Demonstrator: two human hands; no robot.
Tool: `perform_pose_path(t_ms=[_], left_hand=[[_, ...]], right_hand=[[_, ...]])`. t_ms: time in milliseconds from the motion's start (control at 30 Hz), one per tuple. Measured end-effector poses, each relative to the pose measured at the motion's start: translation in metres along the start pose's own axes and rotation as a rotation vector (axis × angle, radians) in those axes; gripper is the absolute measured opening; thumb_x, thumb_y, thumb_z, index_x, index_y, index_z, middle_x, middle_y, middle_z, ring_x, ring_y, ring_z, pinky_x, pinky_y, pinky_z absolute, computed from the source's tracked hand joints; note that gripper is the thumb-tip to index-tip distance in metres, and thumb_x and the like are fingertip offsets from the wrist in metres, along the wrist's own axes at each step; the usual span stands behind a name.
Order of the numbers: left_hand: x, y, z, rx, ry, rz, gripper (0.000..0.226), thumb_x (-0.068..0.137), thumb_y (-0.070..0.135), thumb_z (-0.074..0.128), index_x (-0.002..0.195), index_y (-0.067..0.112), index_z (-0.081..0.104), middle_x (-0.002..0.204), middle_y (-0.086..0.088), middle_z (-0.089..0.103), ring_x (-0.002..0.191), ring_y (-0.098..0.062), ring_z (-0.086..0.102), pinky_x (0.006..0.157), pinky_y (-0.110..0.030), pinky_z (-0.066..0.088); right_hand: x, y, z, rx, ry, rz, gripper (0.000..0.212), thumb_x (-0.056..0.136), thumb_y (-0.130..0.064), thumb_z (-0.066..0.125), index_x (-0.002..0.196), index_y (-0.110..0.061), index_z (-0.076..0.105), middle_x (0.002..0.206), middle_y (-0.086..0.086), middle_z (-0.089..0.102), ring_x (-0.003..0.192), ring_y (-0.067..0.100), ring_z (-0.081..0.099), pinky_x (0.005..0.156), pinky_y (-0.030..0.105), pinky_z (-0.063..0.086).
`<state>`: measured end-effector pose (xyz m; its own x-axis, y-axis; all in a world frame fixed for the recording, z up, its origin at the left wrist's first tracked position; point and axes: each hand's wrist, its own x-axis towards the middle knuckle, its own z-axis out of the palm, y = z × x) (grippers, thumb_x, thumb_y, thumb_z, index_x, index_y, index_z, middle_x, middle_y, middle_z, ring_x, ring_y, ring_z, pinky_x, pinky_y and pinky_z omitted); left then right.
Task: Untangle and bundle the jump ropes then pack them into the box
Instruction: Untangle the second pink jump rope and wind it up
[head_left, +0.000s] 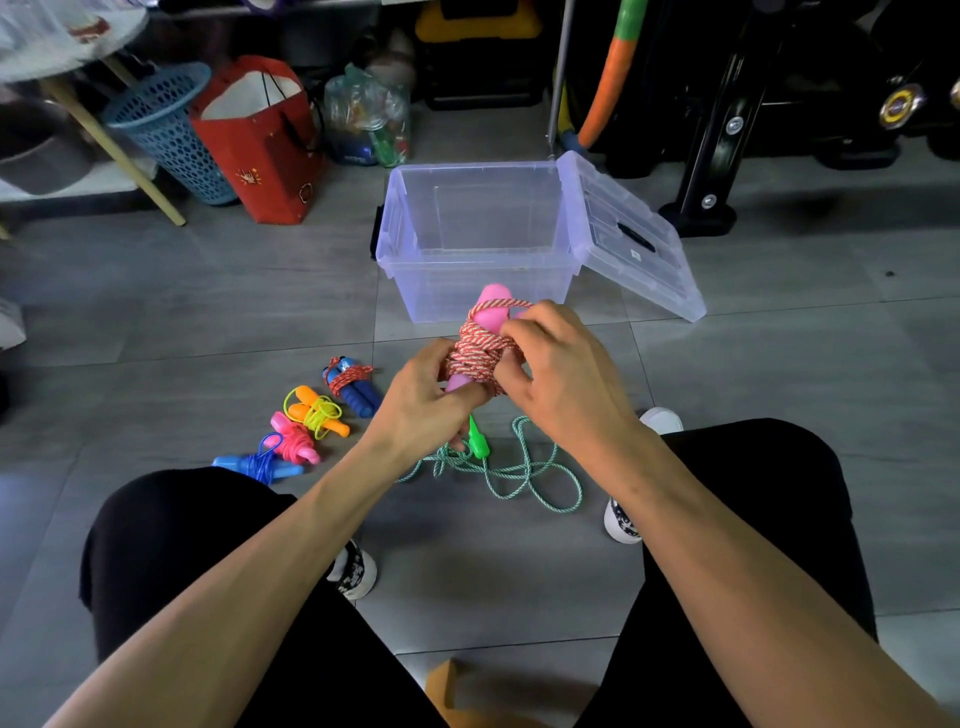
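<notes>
While the left hand (423, 397) clamps the pink-handled rope bundle (480, 356) before the open box (480, 236), the right hand (563, 364) pinches its coils; tuck the end tight; green rope (511, 470) waits, loose, on the floor.

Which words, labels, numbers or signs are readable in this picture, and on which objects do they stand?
No text can be read.
Red paper bag: gold emblems, no legible words.
Box lid: small white sticker, too small to read.
Black equipment: round yellow badge, blurred.
</notes>
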<state>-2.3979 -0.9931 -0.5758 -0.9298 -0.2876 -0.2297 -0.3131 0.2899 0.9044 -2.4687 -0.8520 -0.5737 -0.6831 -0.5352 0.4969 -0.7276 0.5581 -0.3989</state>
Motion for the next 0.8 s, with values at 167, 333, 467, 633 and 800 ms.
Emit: perform_pose_path(t_ms=[167,333,467,633,800], left_hand=[[0.010,-0.003,-0.002,-0.007,0.017,-0.043,0.019,0.082,0.018,0.070,0.096,0.017,0.056,0.053,-0.009,0.059,0.045,-0.024,0.053,0.047,-0.036,0.049],[0.016,-0.005,0.001,-0.062,-0.009,-0.108,0.021,0.078,0.015,0.073,0.094,0.011,0.059,0.051,-0.010,0.055,0.045,-0.024,0.048,0.043,-0.028,0.043],[0.017,-0.007,0.001,-0.129,-0.041,-0.167,0.034,0.068,0.022,0.075,0.096,0.008,0.060,0.053,-0.010,0.053,0.053,-0.027,0.047,0.044,-0.029,0.040],[0.013,-0.004,0.003,-0.200,-0.061,-0.209,0.030,0.075,0.005,0.071,0.101,-0.004,0.058,0.059,-0.012,0.047,0.053,-0.024,0.044,0.039,-0.022,0.032],[0.011,0.003,0.003,-0.274,-0.115,-0.245,0.018,0.078,-0.001,0.069,0.093,0.004,0.059,0.064,-0.011,0.049,0.048,-0.019,0.043,0.037,-0.019,0.028]], right_hand=[[-0.001,0.001,0.001,0.156,-0.160,0.177,0.019,0.090,-0.013,0.054,0.104,-0.002,0.060,0.111,0.013,0.052,0.108,0.031,0.048,0.088,0.036,0.043],[0.004,0.007,-0.007,0.239,-0.293,0.302,0.016,0.095,-0.014,0.056,0.108,-0.005,0.062,0.133,0.006,0.039,0.127,0.021,0.030,0.097,0.013,0.021],[0.008,0.009,-0.012,0.344,-0.448,0.353,0.008,0.096,-0.014,0.053,0.098,-0.011,0.060,0.135,-0.001,0.032,0.128,0.009,0.020,0.095,0.008,0.015],[0.008,0.011,-0.017,0.271,-0.526,0.271,0.022,0.080,0.000,0.055,0.098,-0.011,0.058,0.129,0.001,0.031,0.121,0.012,0.022,0.096,0.014,0.020],[0.003,0.009,-0.011,0.228,-0.332,0.207,0.021,0.075,0.007,0.058,0.089,-0.005,0.068,0.126,0.009,0.042,0.119,0.028,0.035,0.103,0.028,0.036]])
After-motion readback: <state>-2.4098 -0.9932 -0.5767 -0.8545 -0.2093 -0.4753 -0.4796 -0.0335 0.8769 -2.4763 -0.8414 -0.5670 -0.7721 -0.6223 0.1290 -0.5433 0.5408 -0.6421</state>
